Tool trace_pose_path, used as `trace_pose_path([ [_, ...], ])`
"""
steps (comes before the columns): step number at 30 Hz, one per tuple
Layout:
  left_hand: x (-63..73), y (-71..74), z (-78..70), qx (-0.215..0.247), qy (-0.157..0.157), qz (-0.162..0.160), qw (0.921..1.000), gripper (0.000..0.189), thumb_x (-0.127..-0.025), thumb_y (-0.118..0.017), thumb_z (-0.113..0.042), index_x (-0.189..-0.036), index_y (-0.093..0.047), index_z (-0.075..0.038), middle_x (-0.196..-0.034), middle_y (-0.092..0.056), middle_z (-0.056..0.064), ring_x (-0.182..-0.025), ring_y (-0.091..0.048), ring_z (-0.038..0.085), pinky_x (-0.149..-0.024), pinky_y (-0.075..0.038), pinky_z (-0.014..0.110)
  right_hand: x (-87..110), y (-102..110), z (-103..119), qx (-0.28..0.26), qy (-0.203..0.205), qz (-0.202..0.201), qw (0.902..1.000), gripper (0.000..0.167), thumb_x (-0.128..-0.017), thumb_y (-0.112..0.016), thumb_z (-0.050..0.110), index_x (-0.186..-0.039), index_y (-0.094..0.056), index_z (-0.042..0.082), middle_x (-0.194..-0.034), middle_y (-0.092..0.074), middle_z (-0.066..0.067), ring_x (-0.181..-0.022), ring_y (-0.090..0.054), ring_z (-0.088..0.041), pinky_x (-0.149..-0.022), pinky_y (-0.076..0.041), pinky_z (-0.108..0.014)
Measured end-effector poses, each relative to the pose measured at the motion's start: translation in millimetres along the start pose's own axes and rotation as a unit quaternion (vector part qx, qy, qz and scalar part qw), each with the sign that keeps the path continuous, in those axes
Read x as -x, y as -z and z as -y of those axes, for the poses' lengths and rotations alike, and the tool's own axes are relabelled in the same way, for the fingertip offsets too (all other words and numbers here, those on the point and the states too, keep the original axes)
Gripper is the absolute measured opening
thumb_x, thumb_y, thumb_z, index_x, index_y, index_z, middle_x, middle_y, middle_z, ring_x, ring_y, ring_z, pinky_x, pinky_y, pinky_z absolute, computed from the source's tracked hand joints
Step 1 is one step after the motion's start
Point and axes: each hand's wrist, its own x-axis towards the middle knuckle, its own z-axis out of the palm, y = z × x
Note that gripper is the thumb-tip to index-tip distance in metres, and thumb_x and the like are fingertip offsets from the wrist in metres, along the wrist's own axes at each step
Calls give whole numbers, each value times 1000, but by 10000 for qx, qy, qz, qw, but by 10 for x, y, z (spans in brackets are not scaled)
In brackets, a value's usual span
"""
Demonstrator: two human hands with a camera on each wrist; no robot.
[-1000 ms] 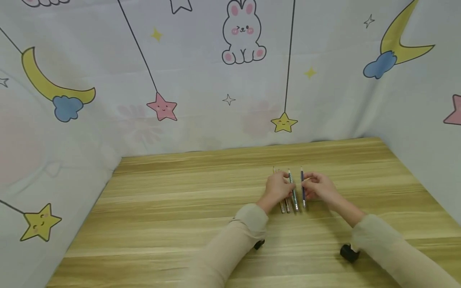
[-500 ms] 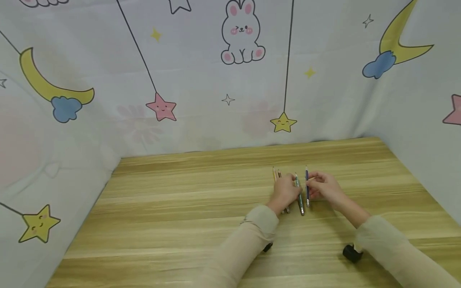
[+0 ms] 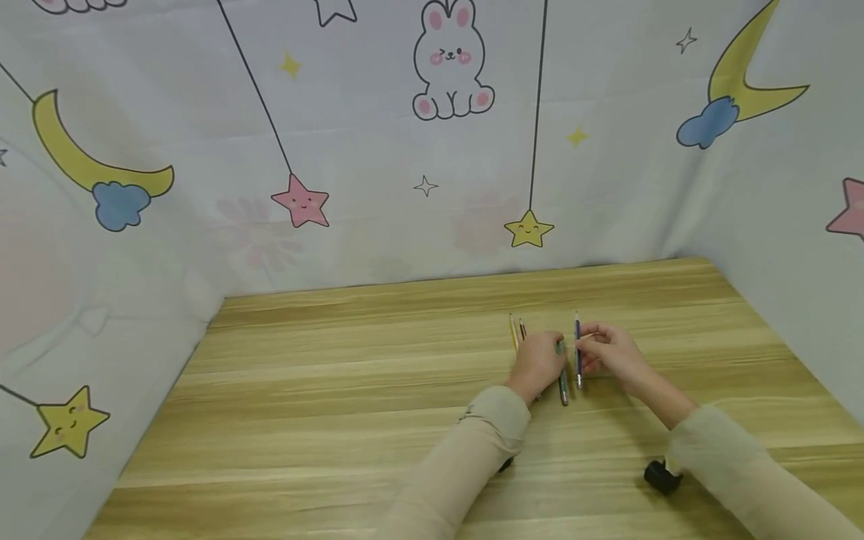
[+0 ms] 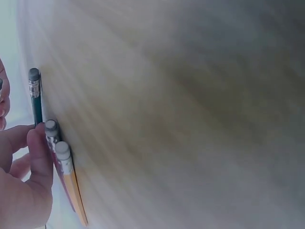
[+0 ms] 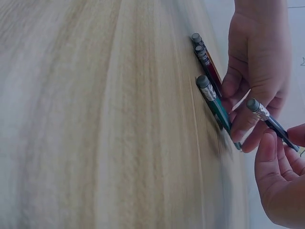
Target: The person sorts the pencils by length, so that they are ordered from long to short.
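Observation:
My left hand (image 3: 540,364) pinches a green pencil (image 3: 564,390) between thumb and fingers. In the left wrist view this green pencil (image 4: 36,102) stands with its eraser end toward the camera. My right hand (image 3: 614,356) pinches a blue pencil (image 3: 578,367) by its middle. The right wrist view has the blue pencil (image 5: 267,119) raised off the table, while the green pencil (image 5: 217,105) lies low by the tabletop. Left of these, partly hidden by my left hand, are a yellow pencil (image 3: 513,330) and a dark red pencil (image 4: 51,128), close together.
The wood-grain table (image 3: 337,382) runs up to a white cloth backdrop (image 3: 371,135) printed with a rabbit, stars and moons. Cloth also rises along the left and right sides. A black wrist camera (image 3: 661,476) hangs below my right sleeve.
My left hand has shifted right with the green pencil, away from the yellow and dark red ones. The right hand has moved slightly right with the blue pencil.

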Motion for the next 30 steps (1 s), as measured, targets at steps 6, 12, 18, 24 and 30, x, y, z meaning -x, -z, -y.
trace_pose_path([
  [6, 0, 14, 19, -492, -389, 62, 9980, 10, -78, -63, -21, -71, -68, -15, -64, -63, -6, -58, -52, 7, -51, -36, 16, 6, -2, -7, 27, 25, -4, 10000, 31, -87, -49, 6, -109, -38, -12, -69, -56, 7, -56, -55, -6, -54, -50, -23],
  [12, -16, 10, 54, -373, -202, 202, 9989, 9, -77, -66, -24, -81, -69, -16, -75, -66, -8, -65, -55, 5, -56, -40, 15, 1, -4, -26, 57, 21, 20, 10000, 34, -87, -48, 6, -112, -36, -14, -69, -55, 7, -56, -54, -6, -54, -50, -22],
  [18, -25, 30, 131, -251, 77, 316, 9992, 19, -80, -63, -23, -97, -68, -17, -94, -67, -7, -84, -61, 6, -70, -48, 18, -12, -7, -48, 41, 22, 10, 10000, 30, -87, -48, 6, -110, -39, -11, -69, -55, 7, -55, -54, -6, -53, -50, -22],
  [24, -32, 57, 211, -305, 89, 386, 9987, 21, -82, -61, -24, -101, -67, -17, -101, -66, -6, -92, -61, 7, -76, -48, 20, -23, -15, -59, 47, -4, 16, 10000, 25, -87, -48, 6, -107, -41, -8, -69, -55, 7, -56, -54, -6, -54, -50, -23],
  [30, -48, 96, 249, -488, -45, 317, 9983, 18, -82, -61, -25, -96, -68, -17, -95, -67, -6, -83, -61, 6, -70, -48, 19, -24, -28, -62, -51, -102, 47, 9999, 29, -87, -48, 6, -109, -39, -10, -69, -55, 7, -56, -54, -5, -53, -50, -22],
])
